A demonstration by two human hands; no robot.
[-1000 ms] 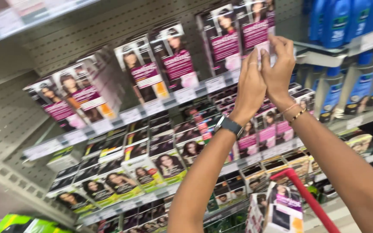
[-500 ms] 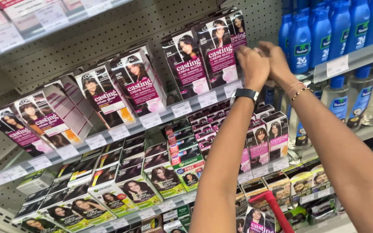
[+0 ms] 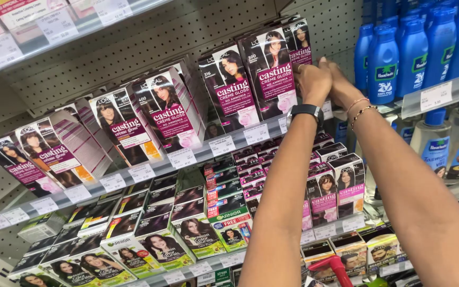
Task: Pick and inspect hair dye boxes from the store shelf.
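1. My left hand (image 3: 312, 81) and right hand (image 3: 341, 85) are both up at the right end of the upper shelf (image 3: 150, 169), touching each other.
2. Both sets of fingers are curled onto the rightmost dye box (image 3: 278, 69); it looks like a two-handed grasp. The box stands tilted back in its row, front bottom edge at the shelf lip.
3. Risk: the neighbour box (image 3: 229, 87) touches this one. Any sideways drag could lean it over, and the row to the left is already slanted.
4. Risk: pulling forward tips the box over the lip onto the lower boxes (image 3: 341, 183).
5. Room: tight on the right, where blue bottles (image 3: 382, 64) stand just beside my right hand. Pegboard (image 3: 134, 48) behind, another shelf above. Open space is only straight out toward me.
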